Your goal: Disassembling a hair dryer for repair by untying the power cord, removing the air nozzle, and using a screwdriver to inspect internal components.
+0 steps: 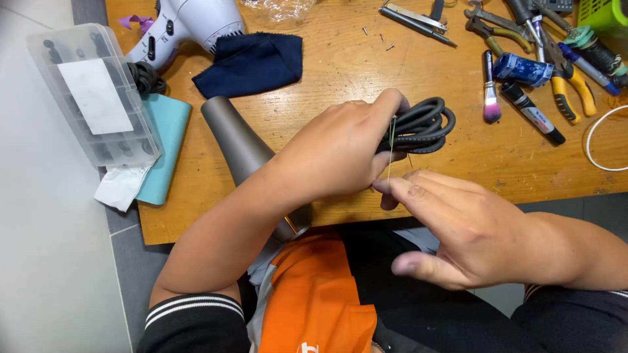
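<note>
My left hand [340, 147] is closed around a coiled bundle of dark grey cable [425, 125], held just above the wooden table [366, 72]. A thin yellowish tie [390, 150] runs down from the bundle. My right hand [458, 225] pinches the lower end of that tie between thumb and forefinger, its other fingers spread. A grey hair dryer [239, 147] lies on the table under my left forearm, with its rear end reaching past the table's front edge.
A white hair dryer [190, 23], a dark blue cloth [252, 62] and a clear parts box [91, 91] sit at the left. Pliers [569, 82], a small brush [489, 88], a black marker [533, 112] and loose screws [386, 39] lie at the right and back.
</note>
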